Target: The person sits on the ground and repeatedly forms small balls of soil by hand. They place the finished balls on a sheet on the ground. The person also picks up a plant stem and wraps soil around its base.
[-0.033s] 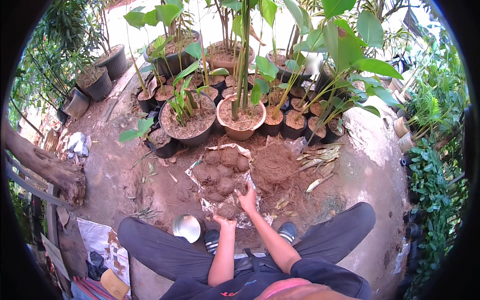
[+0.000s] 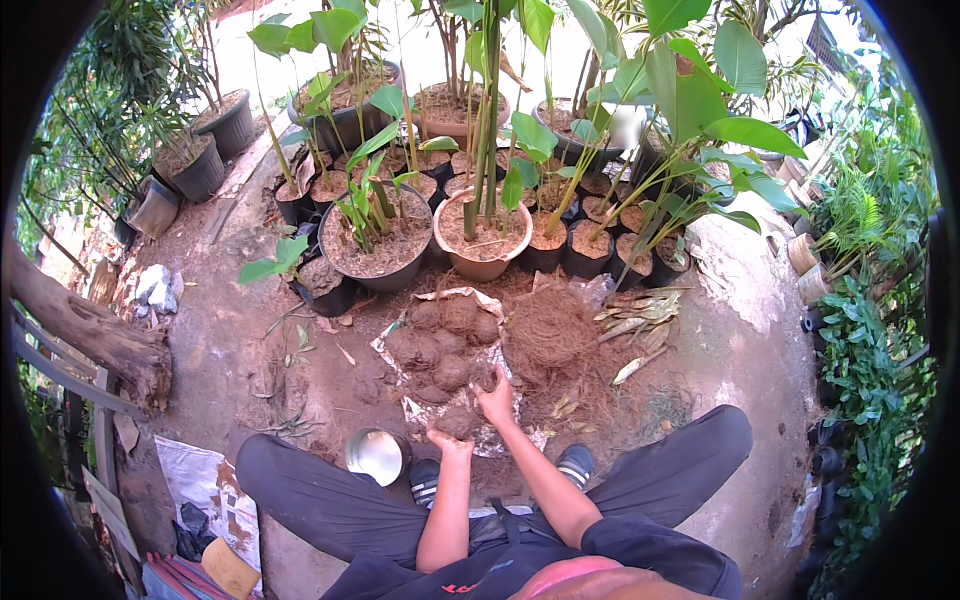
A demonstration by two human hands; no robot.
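My left hand (image 2: 450,441) is palm up under a ball of brown, fibrous soil (image 2: 457,421), cupped just above the near end of a crumpled, silvery-white sheet. Close by on the right, my right hand (image 2: 494,397) has its muddy fingers curved and apart, at the edge of a pile of similar soil balls (image 2: 428,350). Several of these balls lie heaped together on the sheet (image 2: 492,440). Beside the pile, to the right, sits a loose mound of brown coconut-like fibre (image 2: 548,328); neither hand touches it.
A metal can with whitish contents (image 2: 378,457) stands by my left foot. Beyond the soil balls are a black pot (image 2: 372,280), a terracotta-coloured pot (image 2: 482,268) and several small black plant bags. Dry leaves (image 2: 640,335) lie right of the fibre. A thick log (image 2: 90,325) juts in from the left.
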